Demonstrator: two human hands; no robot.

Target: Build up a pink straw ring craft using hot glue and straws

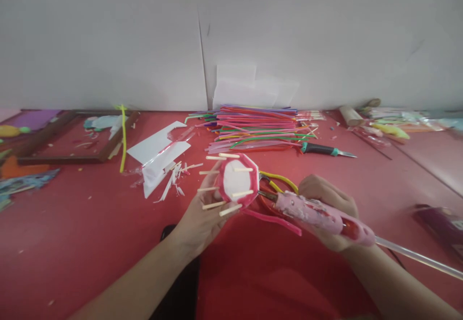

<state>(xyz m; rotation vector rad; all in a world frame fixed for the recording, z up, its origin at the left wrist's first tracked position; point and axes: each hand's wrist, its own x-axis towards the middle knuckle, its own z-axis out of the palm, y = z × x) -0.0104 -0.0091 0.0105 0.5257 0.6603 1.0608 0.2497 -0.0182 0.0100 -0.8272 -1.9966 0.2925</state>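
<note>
My left hand grips a small octagonal craft piece, white in the middle with fuzzy pink edging. Several short wooden sticks stand out around its rim. A loose pink pipe cleaner end trails from its lower side. My right hand is wrapped round a pink hot glue gun, its nozzle at the right edge of the piece; whether they touch I cannot tell. A clear glue stick protrudes from the gun's back. Behind the nozzle lies a yellow-handled tool, partly hidden.
A pile of coloured pipe cleaners lies by the wall, with a craft knife before it, blade exposed. Left are white card, stick scraps, a yellow pipe cleaner and a brown frame. A dark object lies beneath my left forearm.
</note>
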